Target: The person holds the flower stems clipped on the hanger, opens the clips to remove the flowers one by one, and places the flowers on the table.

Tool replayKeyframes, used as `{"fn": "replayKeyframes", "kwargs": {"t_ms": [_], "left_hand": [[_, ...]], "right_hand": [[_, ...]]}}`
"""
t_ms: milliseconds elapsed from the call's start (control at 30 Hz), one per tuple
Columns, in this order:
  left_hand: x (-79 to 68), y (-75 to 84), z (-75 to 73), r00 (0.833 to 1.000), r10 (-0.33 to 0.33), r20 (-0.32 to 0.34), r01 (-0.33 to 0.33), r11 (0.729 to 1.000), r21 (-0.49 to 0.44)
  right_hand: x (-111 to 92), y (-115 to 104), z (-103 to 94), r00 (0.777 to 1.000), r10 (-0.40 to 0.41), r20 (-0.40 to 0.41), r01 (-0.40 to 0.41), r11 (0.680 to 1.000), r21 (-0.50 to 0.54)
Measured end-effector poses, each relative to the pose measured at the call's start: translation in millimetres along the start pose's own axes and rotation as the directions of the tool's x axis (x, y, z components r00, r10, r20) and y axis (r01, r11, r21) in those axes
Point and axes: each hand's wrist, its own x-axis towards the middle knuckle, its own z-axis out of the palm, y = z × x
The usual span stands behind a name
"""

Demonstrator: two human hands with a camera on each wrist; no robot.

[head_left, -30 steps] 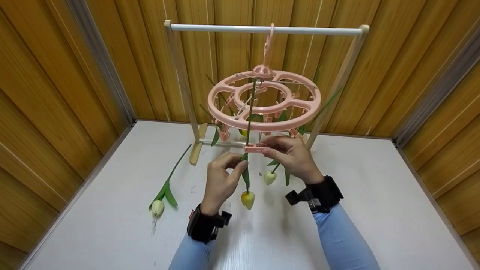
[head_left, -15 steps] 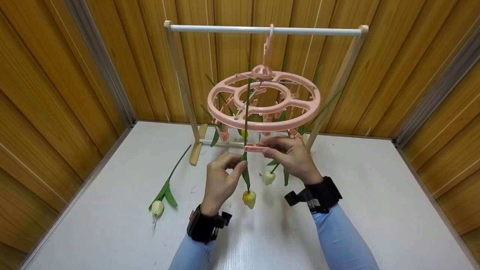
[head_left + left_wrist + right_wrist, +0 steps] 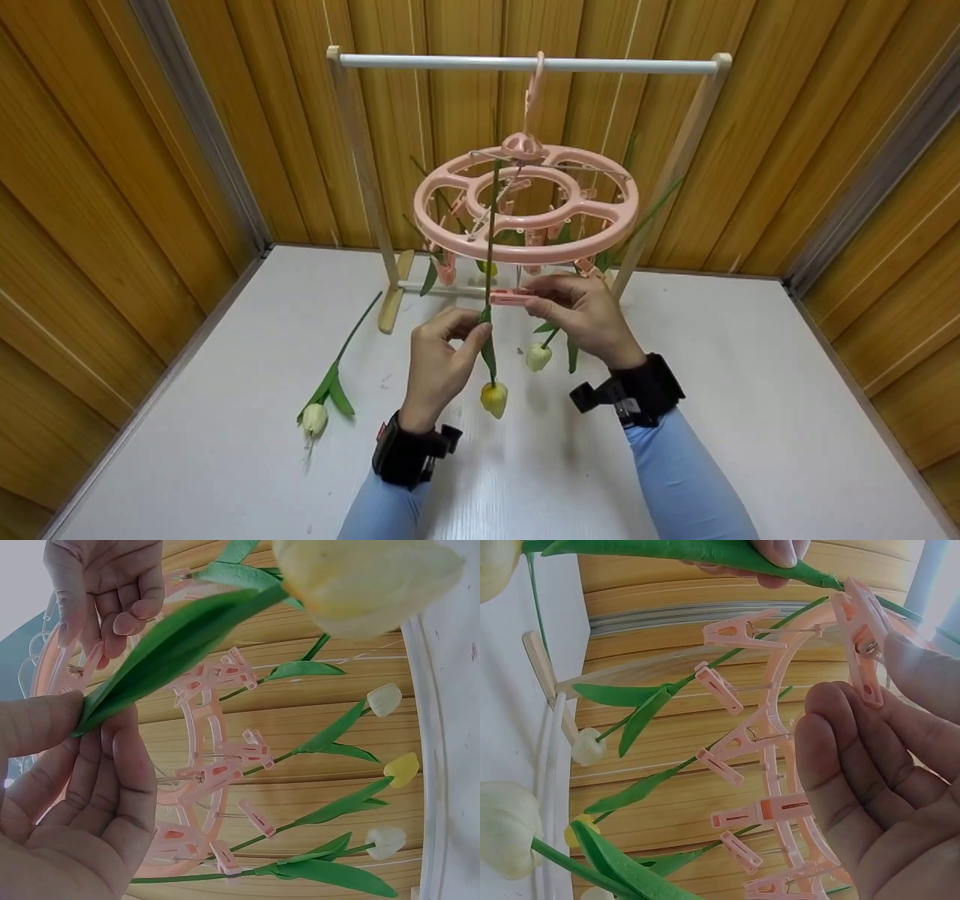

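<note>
In the head view my left hand [image 3: 442, 364] pinches an upside-down tulip [image 3: 493, 400], yellow-white, by its leaf and stem between thumb and fingers. Its bare stem rises in front of the pink ring hanger [image 3: 577, 250]. My right hand [image 3: 592, 316] holds a pink clothespin [image 3: 511, 298] that hangs from the ring, thumb on one side and fingers on the other. The clothespin's tip is right at the stem, just above the left fingertips. In the right wrist view the clothespin [image 3: 861, 641] meets the green stem at the leaf's base.
The hanger hooks over the white rod [image 3: 420, 61] of a wooden-legged stand. Behind, several tulips hang head down from other clothespins, among them a white tulip [image 3: 385, 700] and a yellow tulip [image 3: 401, 770]. Another white tulip [image 3: 315, 418] lies on the white table [image 3: 225, 465] at left.
The held tulip's stem has shifted slightly left, toward the clothespin's tip, and its upper end has swung left. Both hands stay almost in place.
</note>
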Motion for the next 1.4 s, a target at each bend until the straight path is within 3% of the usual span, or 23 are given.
{"fn": "replayKeyframes", "kwargs": {"t_ms": [233,767,967,1400], "left_hand": [[-0.6,-1.5,-1.8,1.0,-0.001,-0.007,0.001,1.0,0.006],[-2.4,0.9,-8.4,1.0,-0.002,-0.022,0.003,1.0,0.021],[-4.0,0.6,-10.2,1.0,-0.012,-0.016,0.012,0.999,0.05],[-6.3,-2.0,-30.9,0.999,-0.006,-0.034,0.009,0.996,0.092]], "right_hand": [[-0.4,0.0,-1.5,1.0,0.007,-0.012,-0.007,0.999,-0.035],[2.2,2.4,-3.1,0.999,0.037,0.013,-0.037,0.999,-0.008],[-1.5,3.8,-5.1,0.998,0.068,-0.013,-0.068,0.998,-0.013],[0.1,6.2,-7.5,0.997,0.073,0.017,-0.073,0.997,0.02]]}}
